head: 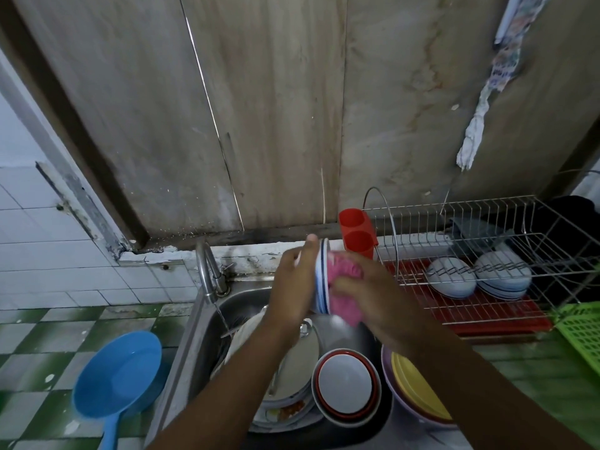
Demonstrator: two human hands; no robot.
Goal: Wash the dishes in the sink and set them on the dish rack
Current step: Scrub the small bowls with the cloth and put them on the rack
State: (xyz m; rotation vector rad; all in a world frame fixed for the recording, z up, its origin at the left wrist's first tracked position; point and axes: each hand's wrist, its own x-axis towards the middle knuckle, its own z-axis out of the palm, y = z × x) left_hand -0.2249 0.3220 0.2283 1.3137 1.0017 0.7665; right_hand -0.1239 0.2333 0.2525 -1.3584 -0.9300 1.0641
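item 1, nearest, 6 o'clock of the frame: sink (pixel 191 339). it holds stacked bowls (pixel 345 384) with red rims, soiled plates (pixel 285 414) at their 9 o'clock and a yellow plate (pixel 415 388) at their 3 o'clock. we judge all of these still unwashed.

item 2, 8 o'clock: blue dipper (pixel 120 375), outside the sink.

item 3, centre: bowl (pixel 321 277), the piece in work, held on edge above the sink. the left hand (pixel 292 287) clasps its outside, fingers reaching to the rim. the right hand (pixel 367 297) is bunched round a pink cloth (pixel 344 271) pressed into the hollow. the hands are close together, with the bowl between them.

item 4, 9 o'clock of the bowl: tap (pixel 207 274), running a thin stream into the sink.

item 5, 3 o'clock, farther: dish rack (pixel 487 219) on the bench (pixel 526 368), with two clean bowls (pixel 451 277) upturned in it. a red cutlery holder (pixel 357 235) hangs at its left end.

risks, as we judge them:
- a wet bowl clasped from one side could slip and chip the crockery below.
- the carry to the rack passes close by the red holder, and a rim could knock it.
- the running stream may splash off the plates.
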